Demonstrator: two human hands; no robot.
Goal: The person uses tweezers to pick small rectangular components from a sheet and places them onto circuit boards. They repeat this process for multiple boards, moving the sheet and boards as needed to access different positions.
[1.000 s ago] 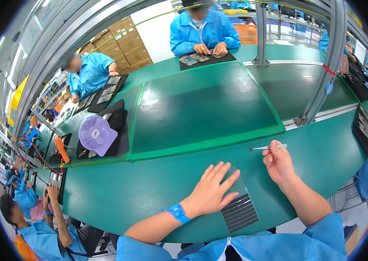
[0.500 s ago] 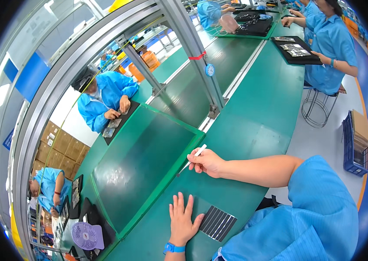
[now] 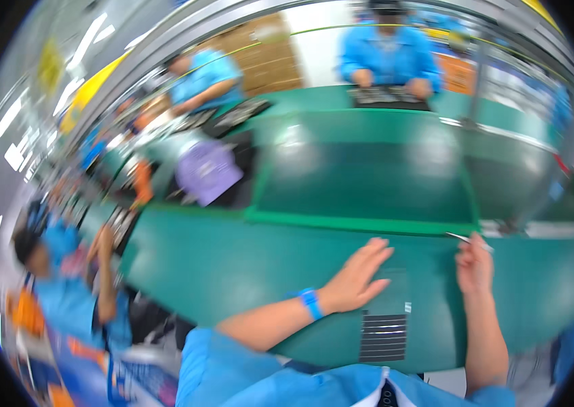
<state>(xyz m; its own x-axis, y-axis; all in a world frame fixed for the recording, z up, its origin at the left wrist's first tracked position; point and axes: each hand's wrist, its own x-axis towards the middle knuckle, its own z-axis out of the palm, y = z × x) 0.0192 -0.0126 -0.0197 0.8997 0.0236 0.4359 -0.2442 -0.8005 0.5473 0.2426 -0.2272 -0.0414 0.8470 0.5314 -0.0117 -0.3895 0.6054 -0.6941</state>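
My left hand (image 3: 358,277), with a blue band (image 3: 311,304) at its wrist, is open over the green table, fingers stretched out. Close below it lies a dark sheet divided into several black strips (image 3: 383,338) by thin pale lines. A small pale tab (image 3: 407,307) shows at the sheet's top right corner. To the right, my right hand (image 3: 474,270) is closed around a slim white-handled tool (image 3: 480,244). Its thin tip points left, beside the green-edged panel's near right corner. Blur hides the tool's exact kind.
A green-bordered panel (image 3: 361,222) lies across the table beyond my hands. Left of it stands a purple fan (image 3: 209,169) on dark material. Across the table, a person in blue (image 3: 388,57) handles parts on a black mat. Another person (image 3: 73,271) works at the left. A metal post (image 3: 558,163) rises at the right.
The view has swung left, so the panel and fan appear further right and more level. My left hand appears further right. My right hand still holds the tool.
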